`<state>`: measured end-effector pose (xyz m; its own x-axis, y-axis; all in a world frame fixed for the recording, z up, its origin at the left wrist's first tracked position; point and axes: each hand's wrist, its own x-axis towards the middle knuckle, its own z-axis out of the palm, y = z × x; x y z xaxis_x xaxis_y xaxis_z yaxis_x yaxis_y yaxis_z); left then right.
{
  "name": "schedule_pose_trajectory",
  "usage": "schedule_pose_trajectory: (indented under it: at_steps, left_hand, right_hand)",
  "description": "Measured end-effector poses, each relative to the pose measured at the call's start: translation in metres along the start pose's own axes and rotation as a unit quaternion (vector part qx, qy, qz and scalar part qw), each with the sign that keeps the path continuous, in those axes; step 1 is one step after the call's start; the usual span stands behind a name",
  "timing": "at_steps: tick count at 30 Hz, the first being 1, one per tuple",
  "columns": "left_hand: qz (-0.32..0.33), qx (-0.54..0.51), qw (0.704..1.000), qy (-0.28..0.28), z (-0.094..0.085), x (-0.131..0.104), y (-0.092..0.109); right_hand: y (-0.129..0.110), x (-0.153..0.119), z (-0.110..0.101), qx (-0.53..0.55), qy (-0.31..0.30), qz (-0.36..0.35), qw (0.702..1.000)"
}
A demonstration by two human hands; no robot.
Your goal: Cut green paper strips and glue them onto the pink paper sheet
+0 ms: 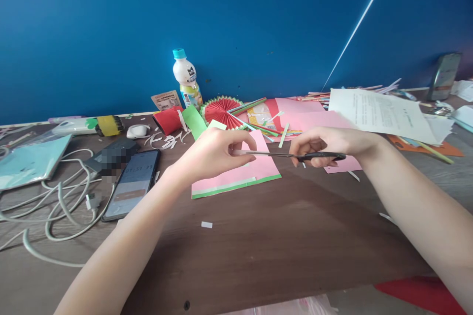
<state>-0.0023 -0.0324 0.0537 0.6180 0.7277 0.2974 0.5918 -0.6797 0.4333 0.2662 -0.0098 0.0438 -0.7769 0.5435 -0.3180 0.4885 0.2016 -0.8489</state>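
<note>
My right hand (325, 143) is closed round the black handle of a pair of scissors (284, 154), whose blades point left. Pinched in my left hand (218, 152) is a thin white strip (242, 152), its free end meeting the scissor blades. Both hands are held above the table. Below and behind them lies a pink sheet of paper (236, 175) with a green border along its front edge. A small white scrap (207, 225) rests on the table in front of it.
A red pleated paper fan (220, 112) leans near a bottle (188, 78) by the blue wall. A phone (133, 184), a black box (113, 155) and tangled white cables (61, 197) are at left. Printed paper (380, 113) covers other sheets at right.
</note>
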Motion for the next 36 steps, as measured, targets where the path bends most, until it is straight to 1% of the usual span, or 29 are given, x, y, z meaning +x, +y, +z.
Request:
schedule_pose_trajectory:
  at_steps: [12, 20, 24, 29, 32, 36]
  left_hand:
    - [-0.004, -0.017, 1.0, 0.0, 0.0006, 0.0002, -0.0015]
    - [-0.009, -0.033, 0.999, -0.03, -0.0018, -0.001, -0.0025]
    - [-0.036, -0.056, 0.996, -0.061, -0.0046, -0.0005, -0.0027]
    - [-0.084, -0.092, 0.988, -0.093, -0.0056, 0.0012, -0.0022]
    - [-0.099, -0.12, 0.981, -0.113, -0.0058, 0.0012, -0.0013]
    - [-0.112, -0.147, 0.975, -0.125, -0.0057, 0.0013, -0.0004]
  right_hand:
    - [0.0002, -0.0002, 0.0003, 0.001, 0.005, 0.015, 1.0]
    - [0.0017, -0.0006, -0.0004, -0.014, 0.017, 0.02, 1.0]
    - [0.001, 0.0002, -0.0001, -0.005, 0.017, 0.031, 0.999]
    - [0.0017, 0.0004, -0.0003, -0.032, 0.028, 0.033, 0.999]
    - [0.0023, 0.0008, -0.0008, -0.04, 0.023, 0.034, 0.998]
    - [0.0033, 0.0013, -0.0015, -0.04, 0.018, 0.035, 0.998]
